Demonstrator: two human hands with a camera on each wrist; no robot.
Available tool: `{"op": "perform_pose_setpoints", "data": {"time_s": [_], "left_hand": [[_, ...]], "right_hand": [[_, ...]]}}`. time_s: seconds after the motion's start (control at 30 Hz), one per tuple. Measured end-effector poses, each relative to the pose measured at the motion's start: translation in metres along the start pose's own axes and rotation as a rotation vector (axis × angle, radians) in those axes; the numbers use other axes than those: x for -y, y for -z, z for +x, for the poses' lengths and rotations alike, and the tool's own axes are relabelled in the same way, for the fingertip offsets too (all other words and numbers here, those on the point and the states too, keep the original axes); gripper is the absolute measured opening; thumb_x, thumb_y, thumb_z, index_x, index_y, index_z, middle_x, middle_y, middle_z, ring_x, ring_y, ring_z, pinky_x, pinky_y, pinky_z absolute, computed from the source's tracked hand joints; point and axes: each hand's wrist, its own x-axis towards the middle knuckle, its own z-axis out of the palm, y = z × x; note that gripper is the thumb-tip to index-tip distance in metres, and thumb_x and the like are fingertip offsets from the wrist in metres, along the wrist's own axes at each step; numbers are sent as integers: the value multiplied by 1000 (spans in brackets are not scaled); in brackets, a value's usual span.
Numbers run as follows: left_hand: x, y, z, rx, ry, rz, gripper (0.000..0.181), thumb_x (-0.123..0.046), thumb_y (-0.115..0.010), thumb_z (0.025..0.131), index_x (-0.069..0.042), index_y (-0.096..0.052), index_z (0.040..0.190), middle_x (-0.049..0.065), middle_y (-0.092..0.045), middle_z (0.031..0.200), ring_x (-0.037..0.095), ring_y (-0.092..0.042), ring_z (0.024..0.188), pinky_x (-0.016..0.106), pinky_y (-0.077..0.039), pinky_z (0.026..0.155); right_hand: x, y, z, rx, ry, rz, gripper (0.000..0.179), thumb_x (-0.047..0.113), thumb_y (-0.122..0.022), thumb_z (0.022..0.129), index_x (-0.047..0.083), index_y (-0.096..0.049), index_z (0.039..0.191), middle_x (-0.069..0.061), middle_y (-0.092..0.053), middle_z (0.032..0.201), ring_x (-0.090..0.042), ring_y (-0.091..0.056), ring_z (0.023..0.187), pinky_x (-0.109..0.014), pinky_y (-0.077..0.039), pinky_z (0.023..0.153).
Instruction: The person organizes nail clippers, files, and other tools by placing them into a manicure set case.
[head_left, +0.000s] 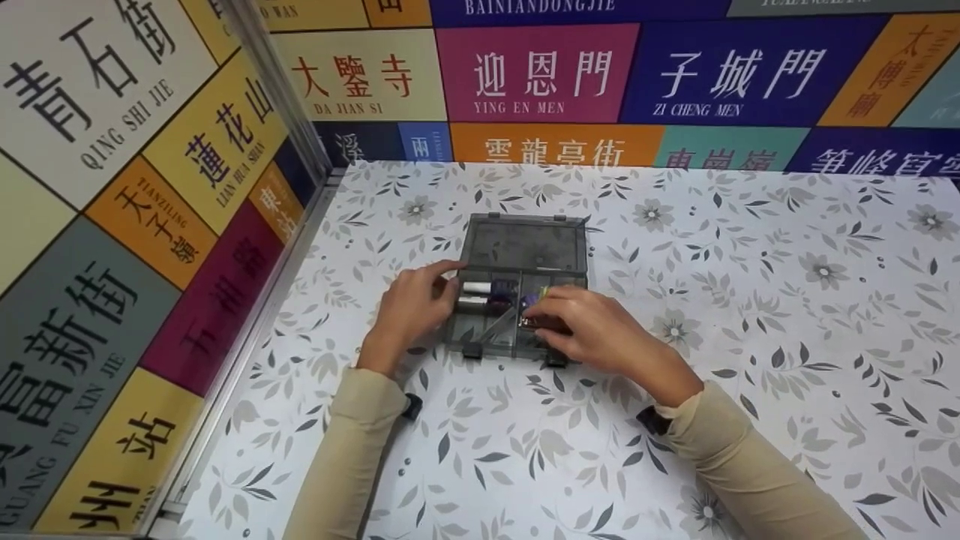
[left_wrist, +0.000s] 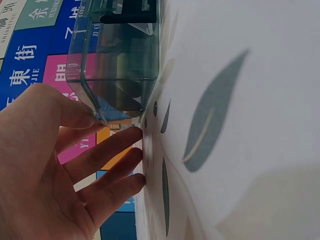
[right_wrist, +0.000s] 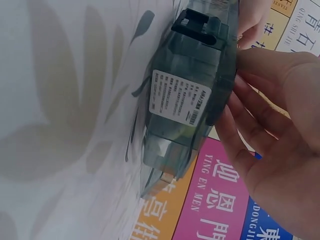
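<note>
A see-through dark grey compartment box [head_left: 484, 345] lies on the table with its hinged lid [head_left: 529, 244] raised toward the back. Two cylinders with silver ends and dark purple bodies, like batteries [head_left: 476, 287], lie side by side in its back left compartment. My left hand [head_left: 416, 304] rests at the box's left side; in the left wrist view its thumb is at the rim and its other fingers extend loosely toward the table. My right hand [head_left: 589, 322] reaches into the right half and pinches a small dark thing with a shiny end [head_left: 526, 322], mostly hidden by the fingers. Purple and yellow bits show beside it.
The tabletop [head_left: 750, 300] has a grey leaf-and-flower cover. Panels with large coloured lettering [head_left: 536, 75] stand behind and on the left, with a metal frame edge [head_left: 247, 330] along the table's left side. A white printed label [right_wrist: 180, 97] is on the box's side.
</note>
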Motion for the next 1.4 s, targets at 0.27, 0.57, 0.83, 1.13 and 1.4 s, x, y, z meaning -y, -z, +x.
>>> {"op": "perform_pose_setpoints", "data": {"time_s": [0.27,0.57,0.83,1.13,1.4], "left_hand": [[-3,0,2,10,-8,-21,38,-34,-61,107,-32,-71,144,0,-82,106,20,-75,91,47,-58,78],[-2,-1,0,22,-8,-27,39,-34,-60,109,-32,-69,146,-2,-82,108,16,-74,88,42,-55,70],[-2,-2,0,18,-9,-22,38,-33,-61,108,-34,-70,145,-2,-82,109,17,-76,92,44,-58,74],[0,-1,2,15,-18,-12,37,-34,-61,108,-35,-71,144,0,-82,111,19,-76,97,47,-60,81],[2,3,3,31,-33,-35,38,-27,-62,108,-26,-71,144,6,-82,112,18,-76,96,44,-61,85]], "right_hand": [[-2,-4,0,8,-14,-1,23,21,-81,98,20,-83,121,3,-77,113,-18,-73,93,-42,-59,76],[-3,3,-5,-41,-45,-1,21,24,-82,98,17,-83,118,0,-81,116,-22,-76,102,-47,-62,86],[-14,16,-22,-122,-70,-29,19,27,-77,101,19,-83,117,-1,-82,115,-24,-77,106,-49,-62,87],[-33,31,-41,-178,-98,-51,18,24,-74,104,18,-83,117,2,-82,106,-20,-78,96,-45,-62,80],[-54,45,-52,-186,-170,-99,18,25,-72,104,18,-83,117,-1,-82,106,-24,-77,97,-48,-59,80]]}}
